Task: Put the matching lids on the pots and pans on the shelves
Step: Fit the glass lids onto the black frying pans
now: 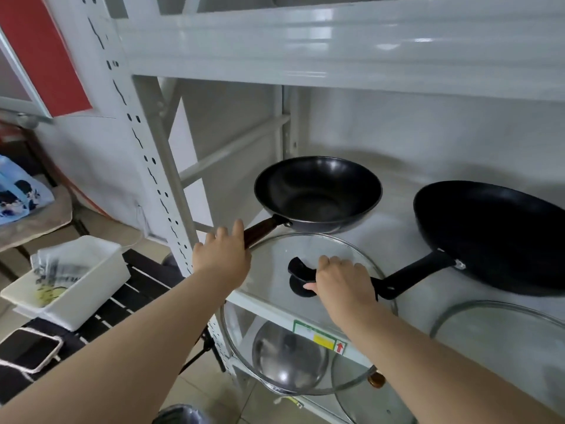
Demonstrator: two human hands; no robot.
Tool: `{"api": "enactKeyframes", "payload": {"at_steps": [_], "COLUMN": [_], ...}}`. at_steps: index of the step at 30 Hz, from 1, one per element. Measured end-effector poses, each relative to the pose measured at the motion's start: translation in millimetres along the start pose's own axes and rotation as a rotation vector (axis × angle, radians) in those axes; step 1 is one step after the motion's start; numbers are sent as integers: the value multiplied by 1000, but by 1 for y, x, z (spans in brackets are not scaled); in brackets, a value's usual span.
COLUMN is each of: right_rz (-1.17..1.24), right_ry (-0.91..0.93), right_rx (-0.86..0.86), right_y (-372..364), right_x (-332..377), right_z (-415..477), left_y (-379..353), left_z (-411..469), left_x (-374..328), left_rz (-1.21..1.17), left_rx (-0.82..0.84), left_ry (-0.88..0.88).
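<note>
The white metal shelf rack [336,53] fills most of the view. Its middle shelf carries two uncovered pans: a wide, shallow black frying pan with a black handle [495,237] at about 3 o'clock from the frame's centre, and a deeper black wok-shaped pan with a brown wooden handle [318,194] near the centre.

Just below the deeper pan, at 6 o'clock from it, a large round clear glass lid with a black handle [275,301] is held in the air over the shelf's front edge, its far rim almost under the pan's near rim. On the shelf beneath, seen through the glass, sits a smaller domed steel lid [290,353], and further glass lids lie at 4 and 5 o'clock.

The step in hand looks like carrying the lid to the deeper pan. The right hand [342,283] is closed around the lid's black handle, so the lid hangs directly beneath that grip and spreads out on all sides. The left hand [221,249], fingers spread and not closed, reaches at 10 o'clock from the lid onto the wooden handle.

Next, I judge, the lid must rise, travel toward 12 o'clock and settle level on the rim while the left hand steadies the pan.
</note>
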State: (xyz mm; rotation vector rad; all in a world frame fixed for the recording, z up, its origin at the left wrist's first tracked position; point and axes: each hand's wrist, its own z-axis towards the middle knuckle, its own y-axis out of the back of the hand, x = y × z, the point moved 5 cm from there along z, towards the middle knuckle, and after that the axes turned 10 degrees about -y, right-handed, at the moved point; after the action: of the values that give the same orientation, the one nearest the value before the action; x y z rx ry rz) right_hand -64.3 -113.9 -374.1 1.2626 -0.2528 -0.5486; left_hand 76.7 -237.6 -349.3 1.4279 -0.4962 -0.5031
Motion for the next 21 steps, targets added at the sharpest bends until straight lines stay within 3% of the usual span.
{"api": "enactKeyframes", "payload": {"at_steps": [9, 15, 21], "right_rz": [5, 65, 121], "right_ry": [1, 3, -71], "right_rx": [-102, -120, -117], "right_y": [-3, 14, 30], "right_x": [-9, -24, -48], "right_z": [-25, -45, -60], "left_y": [-4, -8, 7], "left_z": [10, 22, 22], "left_x": [6, 12, 9], "left_rz": [-18, -281, -425], "left_rx": [68, 259, 299], "left_ry": [-33, 33, 52]}}
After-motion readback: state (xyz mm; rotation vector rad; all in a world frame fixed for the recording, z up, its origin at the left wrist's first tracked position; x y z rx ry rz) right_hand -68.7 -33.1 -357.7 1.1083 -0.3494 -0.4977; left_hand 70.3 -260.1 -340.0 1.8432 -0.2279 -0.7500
